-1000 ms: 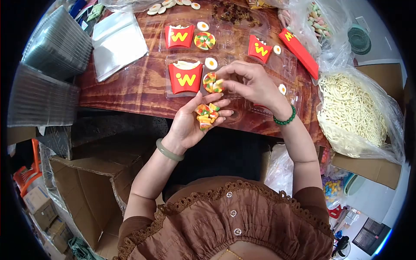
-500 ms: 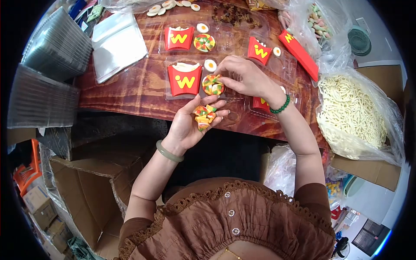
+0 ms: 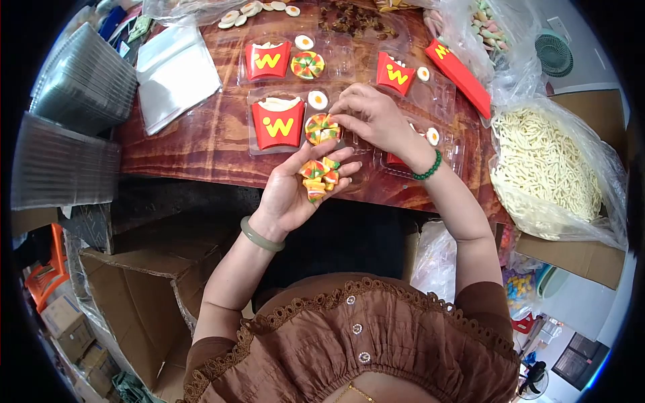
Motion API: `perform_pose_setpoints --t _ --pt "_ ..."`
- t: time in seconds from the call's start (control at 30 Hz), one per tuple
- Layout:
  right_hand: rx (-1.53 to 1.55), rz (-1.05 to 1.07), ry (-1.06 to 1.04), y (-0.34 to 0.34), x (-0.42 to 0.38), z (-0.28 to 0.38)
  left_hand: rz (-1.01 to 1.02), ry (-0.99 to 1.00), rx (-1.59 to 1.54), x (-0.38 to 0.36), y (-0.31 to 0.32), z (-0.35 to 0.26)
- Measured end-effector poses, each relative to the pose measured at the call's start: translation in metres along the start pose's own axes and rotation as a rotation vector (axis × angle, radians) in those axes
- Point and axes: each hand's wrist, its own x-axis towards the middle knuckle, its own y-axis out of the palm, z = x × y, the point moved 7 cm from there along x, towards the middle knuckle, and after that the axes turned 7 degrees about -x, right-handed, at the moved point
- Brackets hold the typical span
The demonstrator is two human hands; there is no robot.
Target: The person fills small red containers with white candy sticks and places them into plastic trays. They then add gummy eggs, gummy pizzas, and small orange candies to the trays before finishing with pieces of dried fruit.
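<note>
Several pizza-patterned wedges point(image 3: 318, 178) lie loose on the upturned left hand point(image 3: 290, 193), whose fingers are spread wide and do not close round them. Just beyond those fingers, a pizza-patterned disc point(image 3: 322, 131) made of similar wedges sits in a clear tray point(image 3: 253, 149). The right hand point(image 3: 383, 123) reaches over the disc's far right edge, its fingers bent, thumb and forefinger close together at the disc; whether they grip a wedge cannot be told. Just left of the right fingertips is a fried-egg piece point(image 3: 317, 101), and farther left, in the same tray, a red box point(image 3: 277, 127) with a yellow W and pale fries. Past the fingers on the worktop point(image 3: 195, 161), another red box point(image 3: 267, 62) stands near a second disc point(image 3: 308, 65).
</note>
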Motion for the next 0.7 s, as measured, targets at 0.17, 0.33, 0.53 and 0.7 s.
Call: perform_pose_setpoints --t 0.17,0.33,0.53,0.7 --pt "0.235 0.209 -0.005 -0.02 -0.016 0.03 0.069 -0.007 0.008 0.016 0.016 0.005" --pt "0.394 0.258 0.342 -0.052 -0.04 0.004 0.046 -0.151 -0.027 0.048 0.041 0.027" --pt "0.513 -0.231 0.6 -0.102 -0.076 -0.093 0.037 -0.204 0.077 0.097 0.066 0.036" --pt "0.205 -0.2 0.68 -0.097 -0.085 -0.136 0.015 -0.206 0.125 0.134 0.069 0.029"
